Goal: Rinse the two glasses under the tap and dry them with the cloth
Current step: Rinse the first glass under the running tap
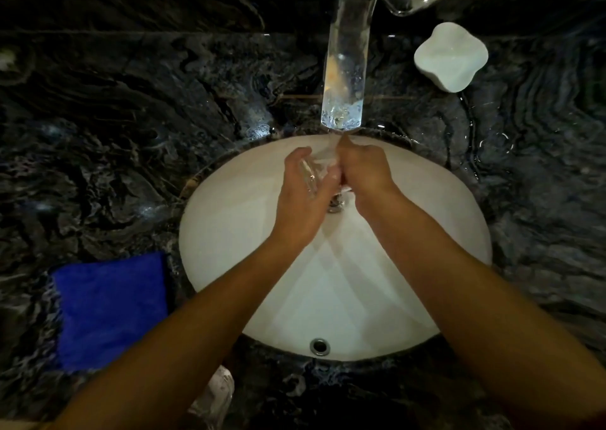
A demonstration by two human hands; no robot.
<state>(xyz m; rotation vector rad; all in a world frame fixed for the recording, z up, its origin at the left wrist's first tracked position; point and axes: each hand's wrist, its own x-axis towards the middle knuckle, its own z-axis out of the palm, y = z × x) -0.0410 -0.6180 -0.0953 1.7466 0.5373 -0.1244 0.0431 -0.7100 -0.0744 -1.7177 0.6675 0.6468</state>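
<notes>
A clear glass (311, 175) is held over the white sink (229, 233), just under the chrome tap (346, 69). My left hand (303, 197) grips its side, fingers curled round it. My right hand (364, 170) is against the glass's other side with fingers curled at its mouth; water runs down onto it. A second clear glass (214, 393) stands on the counter at the near edge, partly hidden by my left forearm. The blue cloth (110, 308) lies folded on the counter left of the sink.
The dark marble counter (114, 134) surrounds the sink. A white soap dish (451, 56) sits right of the tap. The drain (334, 203) lies under my hands, and an overflow hole (319, 346) is at the sink's near wall.
</notes>
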